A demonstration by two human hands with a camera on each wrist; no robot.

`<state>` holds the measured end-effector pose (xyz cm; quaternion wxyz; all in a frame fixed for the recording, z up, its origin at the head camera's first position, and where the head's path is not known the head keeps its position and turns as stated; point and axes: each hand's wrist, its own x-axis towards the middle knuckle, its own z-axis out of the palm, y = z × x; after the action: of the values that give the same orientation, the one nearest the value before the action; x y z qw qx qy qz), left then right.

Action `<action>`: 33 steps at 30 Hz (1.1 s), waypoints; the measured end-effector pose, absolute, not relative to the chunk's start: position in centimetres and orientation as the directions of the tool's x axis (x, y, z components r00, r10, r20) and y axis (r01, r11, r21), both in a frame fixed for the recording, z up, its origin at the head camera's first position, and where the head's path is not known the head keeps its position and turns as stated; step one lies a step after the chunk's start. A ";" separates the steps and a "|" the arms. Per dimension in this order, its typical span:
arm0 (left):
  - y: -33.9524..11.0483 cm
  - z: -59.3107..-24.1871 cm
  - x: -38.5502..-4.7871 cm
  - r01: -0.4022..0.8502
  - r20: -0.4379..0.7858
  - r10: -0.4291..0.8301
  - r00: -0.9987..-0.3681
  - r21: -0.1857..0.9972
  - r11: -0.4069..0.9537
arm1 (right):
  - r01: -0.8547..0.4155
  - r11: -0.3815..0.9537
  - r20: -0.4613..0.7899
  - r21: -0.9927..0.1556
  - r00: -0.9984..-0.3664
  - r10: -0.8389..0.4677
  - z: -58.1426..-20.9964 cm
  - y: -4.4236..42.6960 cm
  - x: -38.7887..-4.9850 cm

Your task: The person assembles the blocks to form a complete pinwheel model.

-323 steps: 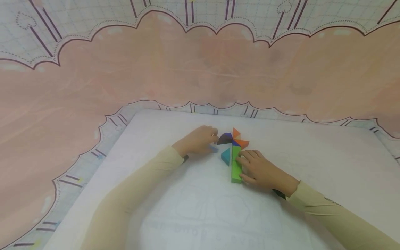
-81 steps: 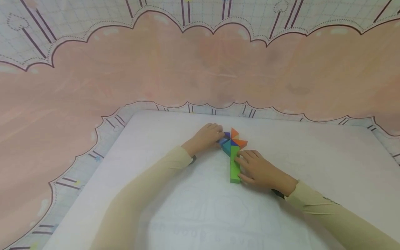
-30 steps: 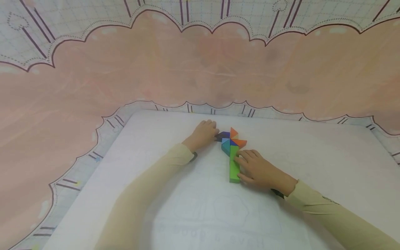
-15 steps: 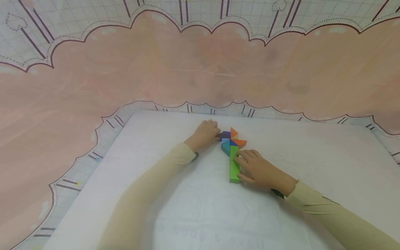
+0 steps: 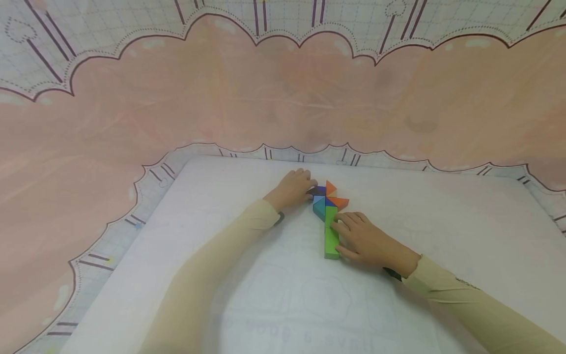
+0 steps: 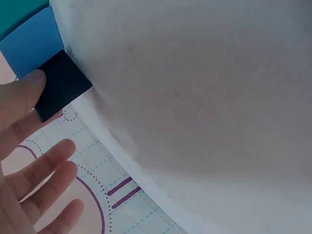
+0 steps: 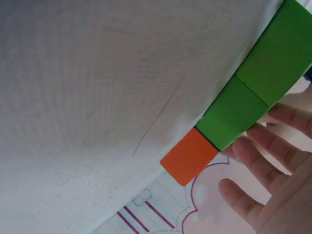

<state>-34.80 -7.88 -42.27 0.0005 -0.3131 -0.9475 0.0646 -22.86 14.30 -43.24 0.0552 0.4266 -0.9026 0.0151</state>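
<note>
My left hand [image 5: 292, 188] pinches a black block [image 6: 64, 87] between thumb and index finger, the other fingers spread. That block touches a blue block [image 6: 34, 41], with a teal block [image 5: 319, 210] beside it. My right hand [image 5: 373, 243] rests its fingers along the side of two green blocks [image 5: 331, 241] laid end to end. Around the far end of the green blocks lie a purple block [image 5: 322, 189], a dark blue triangle [image 5: 329, 202] and orange blocks [image 5: 341, 202], fanned like a pinwheel. An orange block [image 7: 189, 156] meets a green one in the right wrist view.
The white tabletop [image 5: 265, 295] carries faint printed lines and letters. A peach and white patterned cloth [image 5: 283, 98] hangs behind and lies around the table's edges.
Earlier, the teal and light blue blocks were brought in against the green blocks. My left hand then went to the black block and has just slid slightly right. The right hand stays put.
</note>
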 end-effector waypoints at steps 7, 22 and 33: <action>-8.0 -42.1 -34.6 0.600 -0.037 0.600 -0.799 -0.120 0.791 | -0.770 0.638 0.103 0.019 -0.633 -0.767 -43.1 14.2 -22.8; -8.7 -41.5 -34.0 0.560 -0.102 0.552 -0.828 -0.089 0.824 | -0.761 0.649 0.088 0.009 -0.645 -0.759 -42.9 14.1 -22.8; -8.5 -42.3 -33.9 0.543 -0.119 0.537 -0.835 -0.016 0.840 | -0.766 0.643 0.091 0.001 -0.640 -0.763 -43.0 14.2 -22.8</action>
<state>-33.89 -8.53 -42.35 -0.0551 -0.2821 -0.9575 0.0246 -22.81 14.18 -43.03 0.0416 0.4220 -0.9054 0.0188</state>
